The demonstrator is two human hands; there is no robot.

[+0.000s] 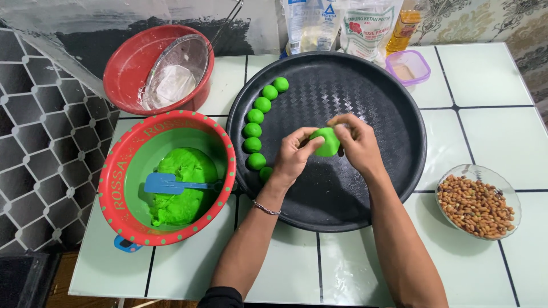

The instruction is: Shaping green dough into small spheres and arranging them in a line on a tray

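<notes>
Green dough lump [327,141] sits between both my hands, over the middle of the black tray [394,171]. Left hand [294,155] comes at it from the left & slightly below, fingers curled shut round its left side. Right hand [358,142] covers it from the right & above, fingers bent over the top, thumb side tucked behind. So both grips are closed on the same lump; neither hand is nearer, they meet on it. Lump looks a bit taller than wide, long axis roughly up-down in the head view, tilted a little toward the right hand. I can't tell if it touches the tray or is held just above it.

Left of the hands, a curved row of dough balls [254,130] runs along the tray's left rim, approx. seven, close together, the lowest one partly hidden by my left wrist. Further left on the counter [485,74]: red bowl [117,188] w/ green inside, holding the big dough mass [182,188] & a blue spatula [165,183] lying on it, handle pointing right. Behind it, a second red bowl [128,68] w/ a sieve [174,71] resting in it. Glass dish of peanuts [476,205] sits right of the tray, well apart from my hands. Small purple tub [408,67] & flour bags [365,25] at the back.
</notes>
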